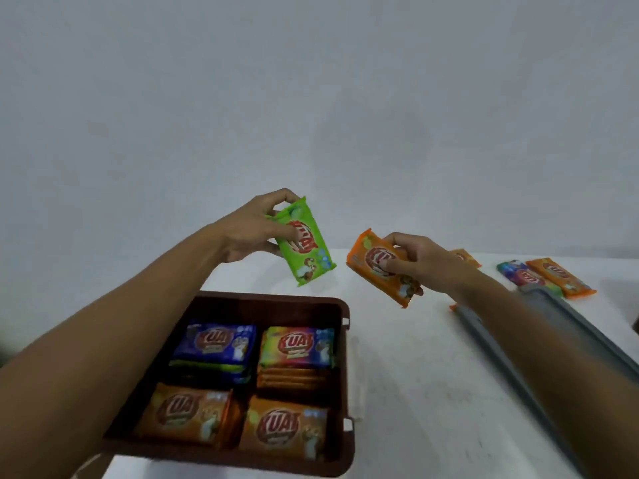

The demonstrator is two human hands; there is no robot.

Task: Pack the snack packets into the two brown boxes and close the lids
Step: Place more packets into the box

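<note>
Brown box (343, 314) sits by the surface's (415, 375) left edge, four stacks of packets inside, with a wide bare strip between it and the grey panel (570, 316) on the right. Left hand (247, 235) is raised past the box's far rim, fingers (281, 195) pinching a green packet (307, 257). Right hand (420, 262) is beside it gripping an orange packet (366, 262), with loose packets (560, 276) lying near the far right corner.

Red "KUAT" legible on blue packet (216, 342), multicolour packet (297, 345) and two orange packets (183, 414) (283, 428) in brown box (346, 375), below the fingers; "KUA" partly legible on held orange packet (371, 262), beside thumb of right hand (420, 261); green packet (309, 252) logo, under fingers of left hand (250, 233), unreadable.
</note>
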